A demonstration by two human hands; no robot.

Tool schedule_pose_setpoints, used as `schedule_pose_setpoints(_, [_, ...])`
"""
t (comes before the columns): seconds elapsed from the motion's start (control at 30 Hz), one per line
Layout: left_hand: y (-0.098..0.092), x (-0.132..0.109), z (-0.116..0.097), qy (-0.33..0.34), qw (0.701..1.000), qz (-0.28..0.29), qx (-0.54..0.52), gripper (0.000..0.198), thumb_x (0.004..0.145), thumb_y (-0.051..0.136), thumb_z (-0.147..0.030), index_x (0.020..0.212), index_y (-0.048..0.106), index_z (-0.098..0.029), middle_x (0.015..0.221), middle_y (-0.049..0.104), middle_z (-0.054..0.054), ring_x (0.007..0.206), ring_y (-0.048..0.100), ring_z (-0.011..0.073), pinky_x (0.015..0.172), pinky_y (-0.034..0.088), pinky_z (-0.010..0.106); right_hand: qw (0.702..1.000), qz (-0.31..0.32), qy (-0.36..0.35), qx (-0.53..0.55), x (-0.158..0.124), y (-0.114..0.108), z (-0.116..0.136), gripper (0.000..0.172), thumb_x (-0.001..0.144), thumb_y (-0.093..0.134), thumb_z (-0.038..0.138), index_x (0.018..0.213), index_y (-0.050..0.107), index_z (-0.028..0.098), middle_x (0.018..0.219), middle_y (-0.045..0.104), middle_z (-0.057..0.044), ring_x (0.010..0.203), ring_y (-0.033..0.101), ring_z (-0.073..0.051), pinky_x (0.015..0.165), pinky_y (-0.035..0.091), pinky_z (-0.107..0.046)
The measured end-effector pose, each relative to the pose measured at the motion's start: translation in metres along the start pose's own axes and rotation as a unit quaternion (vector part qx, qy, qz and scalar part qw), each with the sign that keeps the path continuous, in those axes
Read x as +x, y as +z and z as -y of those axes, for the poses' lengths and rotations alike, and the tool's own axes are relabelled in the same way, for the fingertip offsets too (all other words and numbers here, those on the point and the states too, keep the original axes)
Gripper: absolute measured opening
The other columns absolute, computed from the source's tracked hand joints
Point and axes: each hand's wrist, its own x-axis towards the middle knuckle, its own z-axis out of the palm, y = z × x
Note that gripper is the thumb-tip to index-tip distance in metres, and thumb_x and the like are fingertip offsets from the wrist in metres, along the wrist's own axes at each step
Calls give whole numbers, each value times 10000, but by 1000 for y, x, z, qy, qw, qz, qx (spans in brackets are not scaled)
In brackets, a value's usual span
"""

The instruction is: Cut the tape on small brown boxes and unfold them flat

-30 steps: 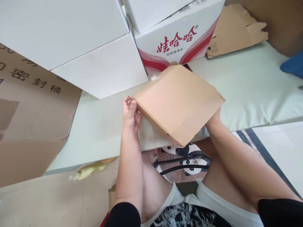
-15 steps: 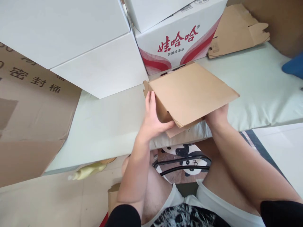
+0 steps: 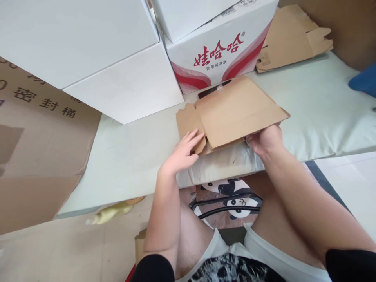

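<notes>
A brown cardboard box (image 3: 237, 111), pressed nearly flat, lies on the pale green padded surface (image 3: 126, 152). Its left end flap is folded outward. My left hand (image 3: 185, 150) rests on that flap with its fingers stretched out. At the near right edge, my right hand (image 3: 266, 139) grips the cardboard box, its fingertips partly hidden under the edge. A dark flat object (image 3: 213, 90) shows partly from behind the far edge of the cardboard.
A white and red printed box (image 3: 217, 58) stands just behind. White boxes (image 3: 126, 84) are at the back left, beside a large brown carton (image 3: 44, 149). Flattened cardboard (image 3: 290, 39) lies at the back right, and something blue (image 3: 364, 81) at the right edge.
The box has gone from partly raised to nearly flat, and its left flap has swung outward. My left hand has moved down onto the flap, its grip on the side opened.
</notes>
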Motion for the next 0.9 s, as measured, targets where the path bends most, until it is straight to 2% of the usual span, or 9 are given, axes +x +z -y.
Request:
schedule_pose_setpoints(0.2, [7, 13, 2, -87, 995, 10, 54, 763, 762, 629, -203, 1510, 551, -331, 1745, 233, 56, 1619, 98, 446, 1263, 132, 722, 989, -51, 54, 131, -2, 3, 24, 318, 792, 490, 558, 779, 577, 252, 882, 712, -41, 898, 702, -214, 687, 591, -339])
schedule_pose_setpoints(0.27, [2, 10, 4, -97, 994, 20, 45, 689, 775, 664, -273, 1461, 609, -302, 1750, 215, 82, 1622, 76, 444, 1280, 120, 687, 993, -93, 56, 52, 3, -5, 29, 348, 805, 497, 570, 825, 632, 250, 862, 715, -33, 820, 687, -205, 629, 568, -335])
schedule_pose_setpoints(0.33, [-4, 5, 8, -103, 994, 16, 24, 574, 803, 687, -374, 1364, 683, -254, 1744, 215, 123, 1625, 85, 433, 1295, 124, 647, 992, -99, 58, -56, 9, -16, 31, 235, 722, 685, 439, 851, 675, 242, 801, 708, 0, 728, 654, -180, 600, 541, -312])
schedule_pose_setpoints(0.43, [-9, -1, 21, -146, 983, -112, -17, 624, 800, 738, -480, 1356, 641, -214, 1699, 266, 203, 1622, 135, 424, 1294, 155, 634, 979, 61, 117, -154, 10, -30, 35, 358, 572, 827, 229, 918, 734, 228, 822, 747, 8, 722, 668, -179, 660, 562, -321])
schedule_pose_setpoints(0.53, [-11, -2, 34, -175, 924, -316, -127, 856, 767, 806, -521, 1478, 412, -253, 1583, 426, 219, 1529, 385, 398, 1256, 287, 625, 912, 311, 151, -221, 3, -34, 39, 477, 607, 874, 275, 1065, 748, 229, 1031, 795, -35, 919, 732, -228, 840, 606, -383])
schedule_pose_setpoints(0.6, [-14, -3, 38, -134, 884, -392, -216, 968, 748, 832, -552, 1488, 268, -286, 1463, 537, 192, 1377, 570, 343, 1182, 431, 565, 884, 385, 130, -231, -3, -33, 41, 508, 651, 885, 329, 1128, 738, 238, 1117, 794, -48, 990, 741, -241, 901, 612, -406])
schedule_pose_setpoints(0.67, [-16, -3, 37, -61, 862, -440, -243, 1027, 726, 853, -568, 1473, 197, -311, 1382, 577, 158, 1292, 630, 300, 1124, 498, 493, 878, 401, 98, -242, -6, -29, 43, 461, 716, 855, 431, 1120, 745, 238, 1116, 799, -62, 986, 750, -252, 903, 625, -430])
schedule_pose_setpoints(0.77, [-19, -2, 31, 30, 851, -494, -177, 1004, 724, 839, -597, 1467, 218, -333, 1417, 538, 135, 1351, 576, 281, 1156, 460, 448, 874, 369, 36, -313, -11, -25, 50, 418, 775, 782, 584, 1008, 778, 237, 1028, 814, -77, 969, 764, -293, 874, 643, -476])
schedule_pose_setpoints(0.9, [-19, 1, 34, 14, 827, -546, -136, 836, 752, 746, -644, 1418, 371, -307, 1441, 512, 146, 1337, 553, 308, 1101, 467, 483, 877, 284, -14, -387, -25, -37, 69, 481, 785, 723, 697, 939, 793, 247, 995, 818, -86, 998, 773, -349, 882, 650, -515])
